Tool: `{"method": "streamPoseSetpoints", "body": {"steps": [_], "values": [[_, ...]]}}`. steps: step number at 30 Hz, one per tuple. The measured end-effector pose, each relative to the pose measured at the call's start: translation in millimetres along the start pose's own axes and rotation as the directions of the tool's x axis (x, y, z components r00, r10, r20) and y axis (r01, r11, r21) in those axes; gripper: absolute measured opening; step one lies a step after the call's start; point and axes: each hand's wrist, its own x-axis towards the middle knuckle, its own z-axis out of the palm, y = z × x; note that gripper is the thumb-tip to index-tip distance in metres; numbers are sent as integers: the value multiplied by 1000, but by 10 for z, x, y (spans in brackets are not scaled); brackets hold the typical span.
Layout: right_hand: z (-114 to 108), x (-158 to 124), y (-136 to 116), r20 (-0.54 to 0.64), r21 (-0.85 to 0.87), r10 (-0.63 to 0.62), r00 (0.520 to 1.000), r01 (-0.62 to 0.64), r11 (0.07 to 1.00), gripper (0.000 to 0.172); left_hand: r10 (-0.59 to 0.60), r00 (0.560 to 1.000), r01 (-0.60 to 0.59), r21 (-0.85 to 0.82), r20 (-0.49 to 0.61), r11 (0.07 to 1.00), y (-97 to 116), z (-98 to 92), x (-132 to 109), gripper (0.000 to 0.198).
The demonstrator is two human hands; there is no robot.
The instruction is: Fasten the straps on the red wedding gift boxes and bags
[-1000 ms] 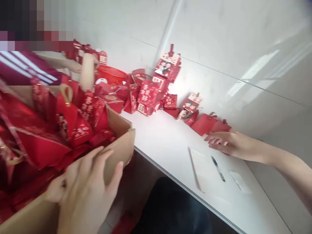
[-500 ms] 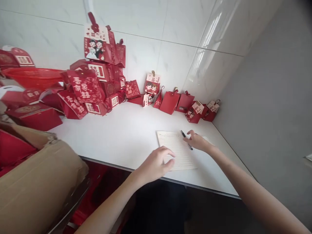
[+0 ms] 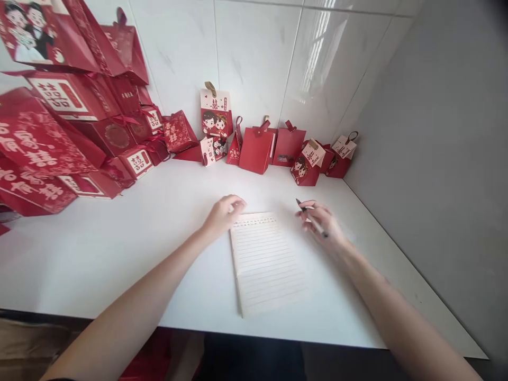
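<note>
A lined notepad [image 3: 265, 264] lies on the white table, with a couple of rows of small handwriting along its top. At its upper left corner is my left hand [image 3: 223, 216], fingers loosely bent and apart from the thumb, holding nothing. My right hand [image 3: 327, 225], slightly blurred, grips a black-tipped pen [image 3: 316, 225] to the right of the pad. The pen slants up and leftward, raised off the paper.
Red gift boxes with white characters pile up at the left [image 3: 107, 135]. More small red boxes and bags [image 3: 255, 151] stand along the tiled wall [image 3: 254, 47]. A grey wall [image 3: 432, 143] bounds the right side. Brown cardboard [image 3: 32, 344] shows below the table's front edge.
My right hand has picked up the pen from beside the notepad. My left hand has moved from the pad's lower left to its upper left corner. The view has shifted closer and rightward.
</note>
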Motion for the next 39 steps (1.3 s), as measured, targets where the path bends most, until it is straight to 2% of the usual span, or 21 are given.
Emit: {"method": "streamPoseSetpoints", "body": {"steps": [2,4,5,7,9,12,16,18,22,25,27,32,36,39], "values": [[-3,-15,-41,-33,331,36,999,-23,943,21,-118,993,118,-60,12,991,-109,-97,15,30],[43,-45,-90,4,634,94,996,-75,769,21,-208,975,213,-56,79,975,-173,-160,21,24],[82,-68,-115,42,722,115,992,-110,684,24,-245,961,254,-52,129,966,-200,-179,26,21],[180,-129,-164,113,775,119,986,-162,611,34,-287,929,307,-57,232,950,-257,-197,43,19],[283,-208,-210,138,785,95,986,-167,596,41,-299,905,337,-80,302,938,-319,-199,59,20],[394,-331,-266,173,777,99,980,-198,598,43,-306,890,340,-48,338,939,-388,-201,65,22],[428,-439,-291,343,749,68,937,-317,582,40,-336,880,337,57,335,940,-395,-204,43,23],[424,-470,-289,391,737,51,919,-346,580,38,-339,880,328,91,332,940,-384,-196,32,21],[428,-542,-298,421,656,46,906,-339,674,32,-321,878,303,107,356,947,-387,-170,13,21],[445,-597,-313,424,558,29,905,-286,779,32,-323,871,302,117,369,946,-407,-153,4,22],[458,-621,-318,410,528,-11,912,-227,818,34,-320,872,295,125,371,947,-420,-147,1,22],[472,-650,-273,392,541,-108,914,-134,830,29,-323,865,294,136,383,946,-428,-160,2,25],[453,-666,-228,349,575,-200,915,-41,817,39,-318,854,284,144,411,948,-386,-181,12,24],[484,-621,-321,249,484,-118,961,-18,875,33,-278,863,249,123,421,961,-340,-182,20,23]]}}
